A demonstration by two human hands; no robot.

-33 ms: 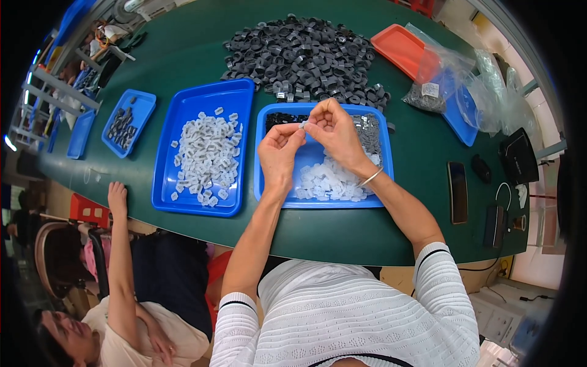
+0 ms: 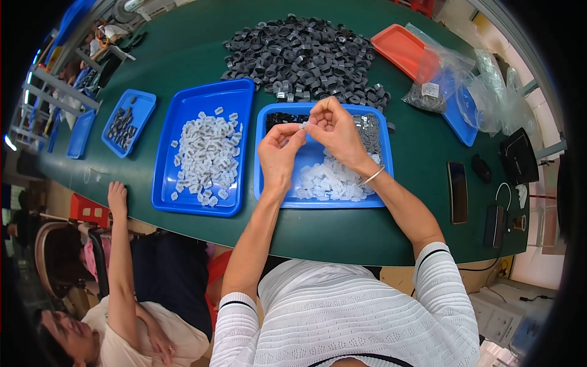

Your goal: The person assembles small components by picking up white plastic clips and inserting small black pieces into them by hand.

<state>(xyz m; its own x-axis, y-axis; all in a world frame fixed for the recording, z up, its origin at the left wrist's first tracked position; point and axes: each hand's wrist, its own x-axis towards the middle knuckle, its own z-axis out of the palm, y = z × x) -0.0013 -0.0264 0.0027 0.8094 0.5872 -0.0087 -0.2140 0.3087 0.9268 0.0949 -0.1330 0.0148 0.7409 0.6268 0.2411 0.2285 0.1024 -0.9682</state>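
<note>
Both my hands meet above a blue tray (image 2: 261,160), fingertips pinched together on one small white plastic piece (image 2: 303,125). My left hand (image 2: 279,153) grips it from the left, closed at thumb and forefinger. From the other side my right hand (image 2: 333,131) is closed on the same piece, which the fingers mostly cover. Beneath them the tray holds a heap of thin white plastic pieces (image 2: 330,181), small black parts (image 2: 278,119) at its back left and small grey parts (image 2: 369,131) at its back right. A second blue tray (image 2: 164,177) to the left carries many white plastic parts (image 2: 209,156).
A big pile of dark grey ring-shaped parts (image 2: 299,55) lies behind the trays. Off right are a red tray (image 2: 397,49), plastic bags (image 2: 489,92) and a phone (image 2: 457,192). A small blue tray (image 2: 143,107) stands left; a co-worker's hand (image 2: 117,199) rests on the table edge.
</note>
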